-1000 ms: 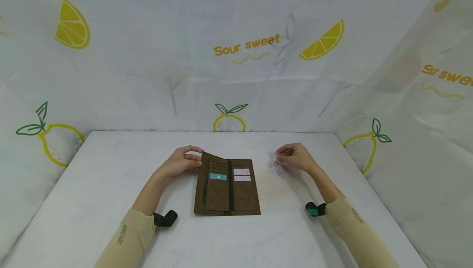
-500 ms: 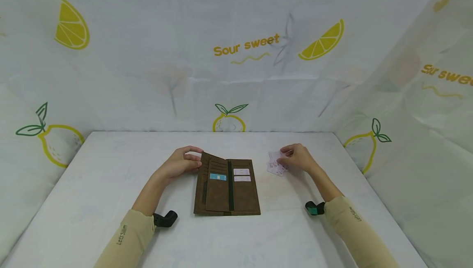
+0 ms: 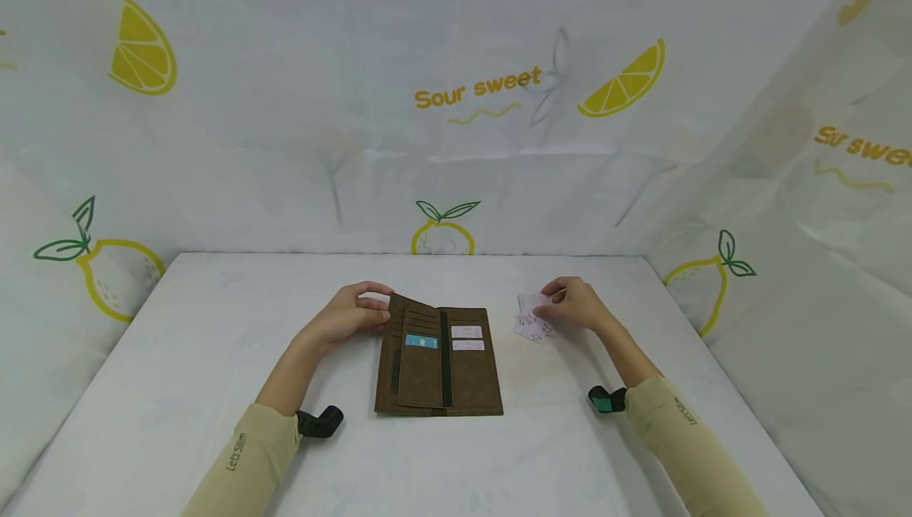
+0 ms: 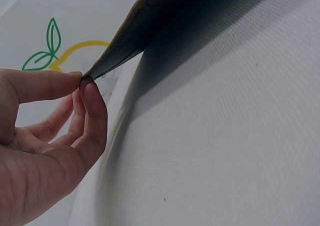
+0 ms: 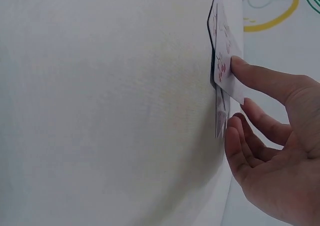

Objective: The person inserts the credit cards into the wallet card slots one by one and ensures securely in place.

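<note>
Your left hand (image 3: 349,315) pinches the far corner of the brown wallet's (image 3: 438,360) left flap between thumb and fingertips (image 4: 92,88), so the flap is lifted a little off the white table (image 3: 178,390). Keep that pinch soft and steady, so the wallet stays wide open and does not slide. Just to the right of those fingers are the card slots, with a blue card (image 3: 420,340) and two pale cards (image 3: 466,337) tucked in.

Your right hand (image 3: 573,303) is well apart from the wallet. Its thumb (image 5: 260,78) and curled fingers hold a small stack of flowery cards (image 3: 533,316) at one edge (the cards look fanned out a bit). I think you should take just one card, hold it flat near its end, and line it up straight with a slot so it does not bend.
</note>
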Demonstrator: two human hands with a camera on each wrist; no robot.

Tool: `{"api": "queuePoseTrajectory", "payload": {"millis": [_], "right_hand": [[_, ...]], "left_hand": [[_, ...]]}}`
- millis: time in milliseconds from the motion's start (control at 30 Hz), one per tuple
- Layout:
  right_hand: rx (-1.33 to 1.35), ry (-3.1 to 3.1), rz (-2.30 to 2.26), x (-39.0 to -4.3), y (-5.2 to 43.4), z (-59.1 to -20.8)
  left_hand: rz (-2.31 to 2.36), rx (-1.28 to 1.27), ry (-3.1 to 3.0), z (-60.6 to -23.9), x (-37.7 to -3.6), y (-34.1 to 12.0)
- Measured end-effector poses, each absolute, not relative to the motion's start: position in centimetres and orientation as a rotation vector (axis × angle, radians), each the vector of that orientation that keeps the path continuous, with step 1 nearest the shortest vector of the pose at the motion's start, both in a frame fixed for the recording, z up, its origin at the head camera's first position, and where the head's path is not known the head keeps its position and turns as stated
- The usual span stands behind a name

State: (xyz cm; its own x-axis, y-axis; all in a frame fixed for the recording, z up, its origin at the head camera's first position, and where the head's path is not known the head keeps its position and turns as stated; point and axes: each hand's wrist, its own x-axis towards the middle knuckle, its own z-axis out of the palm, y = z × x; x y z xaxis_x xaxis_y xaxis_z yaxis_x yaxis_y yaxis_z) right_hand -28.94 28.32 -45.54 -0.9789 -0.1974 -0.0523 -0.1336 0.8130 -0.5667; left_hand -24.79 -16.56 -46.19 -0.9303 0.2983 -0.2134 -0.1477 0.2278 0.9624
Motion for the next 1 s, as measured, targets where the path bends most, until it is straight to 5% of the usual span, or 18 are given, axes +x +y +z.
{"api": "queuePoseTrajectory", "payload": {"millis": [1000], "right_hand": [[-0.108,2.34,-1.555,-29.5,22.7,-44.7]], "left_hand": [[1.761,0.129,2.148,-46.3,-24.8,-16.5]]}}
